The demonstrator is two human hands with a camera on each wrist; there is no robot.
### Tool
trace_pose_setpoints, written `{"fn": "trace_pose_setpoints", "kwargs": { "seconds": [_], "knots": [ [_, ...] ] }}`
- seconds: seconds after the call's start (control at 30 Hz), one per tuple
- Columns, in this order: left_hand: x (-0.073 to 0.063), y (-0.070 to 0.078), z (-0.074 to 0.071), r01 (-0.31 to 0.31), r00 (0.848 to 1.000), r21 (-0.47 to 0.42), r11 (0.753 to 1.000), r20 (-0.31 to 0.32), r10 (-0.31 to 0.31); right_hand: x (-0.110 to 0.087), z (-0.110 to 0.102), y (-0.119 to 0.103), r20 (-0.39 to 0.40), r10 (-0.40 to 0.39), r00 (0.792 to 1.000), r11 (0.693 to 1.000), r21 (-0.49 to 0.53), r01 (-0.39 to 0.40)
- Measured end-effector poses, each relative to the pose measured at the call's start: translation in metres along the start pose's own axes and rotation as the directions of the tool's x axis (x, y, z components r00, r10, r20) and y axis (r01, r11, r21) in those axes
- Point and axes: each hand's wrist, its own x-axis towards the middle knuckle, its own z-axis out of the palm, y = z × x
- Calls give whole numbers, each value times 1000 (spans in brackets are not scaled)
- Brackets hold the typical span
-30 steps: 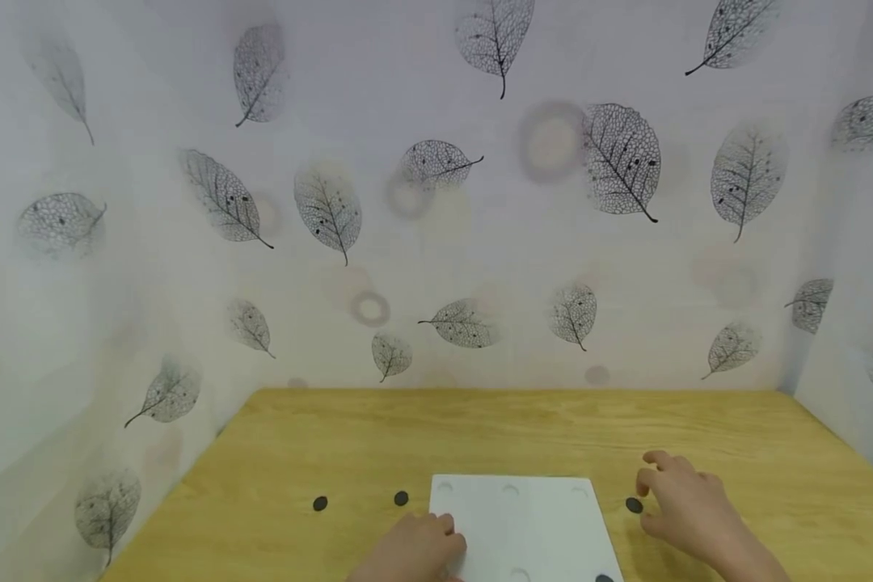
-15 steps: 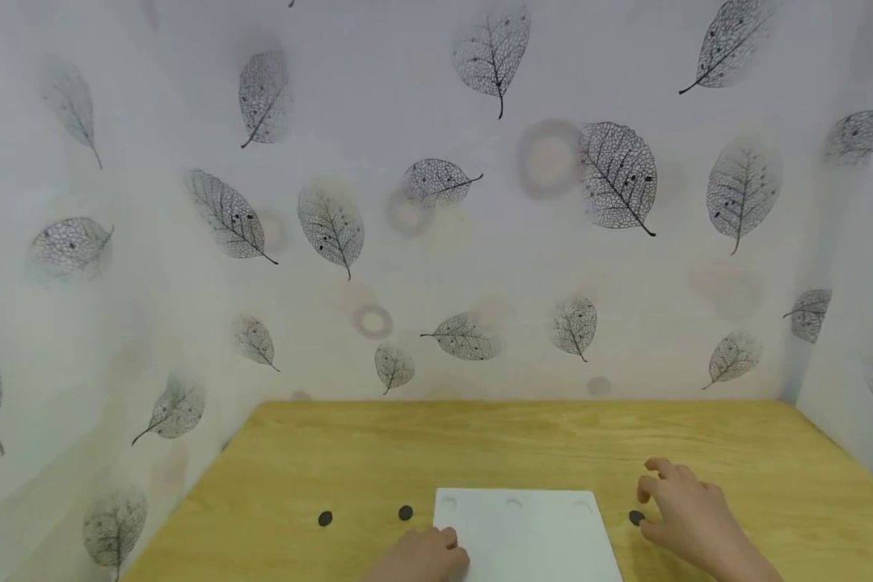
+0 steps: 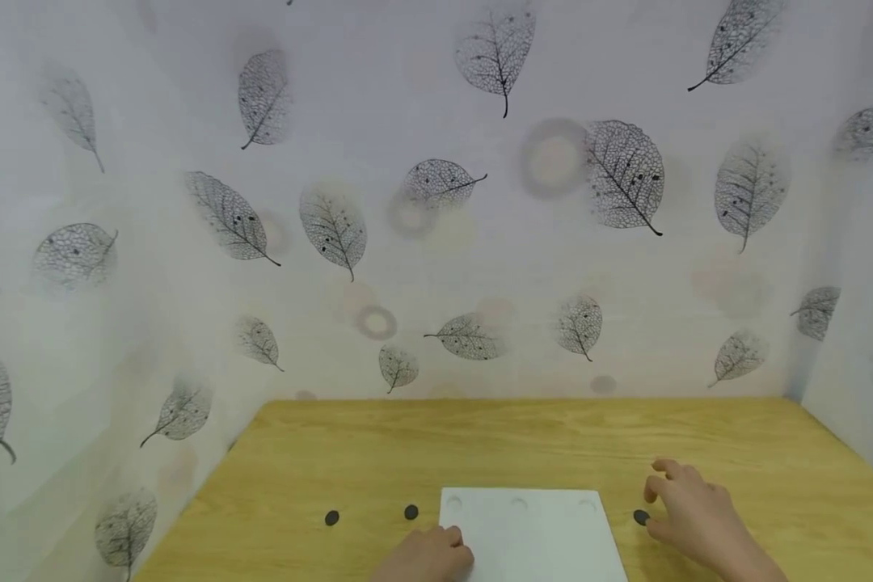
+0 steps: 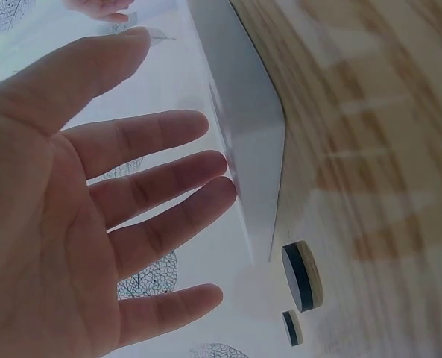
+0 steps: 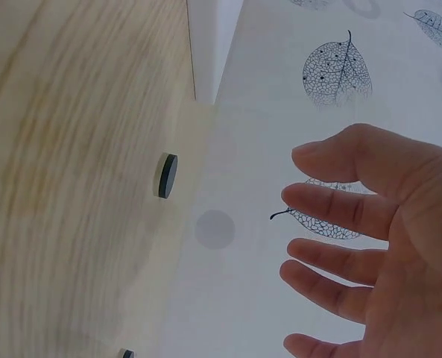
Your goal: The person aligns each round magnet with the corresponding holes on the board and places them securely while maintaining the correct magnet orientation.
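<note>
A white board (image 3: 538,533) with shallow round recesses along its far edge lies on the table, its near part cut off by the frame. My left hand (image 3: 428,556) is at the board's left edge; in the left wrist view its fingers are spread and fairly straight, and fingertips (image 4: 222,192) appear to meet the board's side. To the right of the board, my right hand (image 3: 698,517) hovers by a dark round disc (image 3: 641,517). The right wrist view shows that hand's fingers loosely bent, holding nothing, apart from the disc (image 5: 168,177).
Two more dark discs, one nearer the board (image 3: 411,512) and one farther left (image 3: 331,518), lie on the wooden table (image 3: 524,436). Another disc (image 5: 128,353) shows at the bottom of the right wrist view. Pale leaf-printed walls (image 3: 436,267) enclose the back and sides.
The head view has tilted up, so the table sits lower and a disc on the board's near part has left the frame. Both hands keep almost the same place beside the board.
</note>
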Motion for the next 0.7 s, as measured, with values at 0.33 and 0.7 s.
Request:
{"fn": "trace_pose_setpoints", "kwargs": {
  "seconds": [0.33, 0.7],
  "knots": [
    [1, -6, 4, 0, 1000, -7, 1000, 7, 0, 2, 3, 0, -49, 5, 999, 1000, -5, -5],
    [1, -5, 1, 5, 1000, 8, 1000, 31, -5, 0, 2, -1, -74, -5, 997, 1000, 1, 5]
  ]
}}
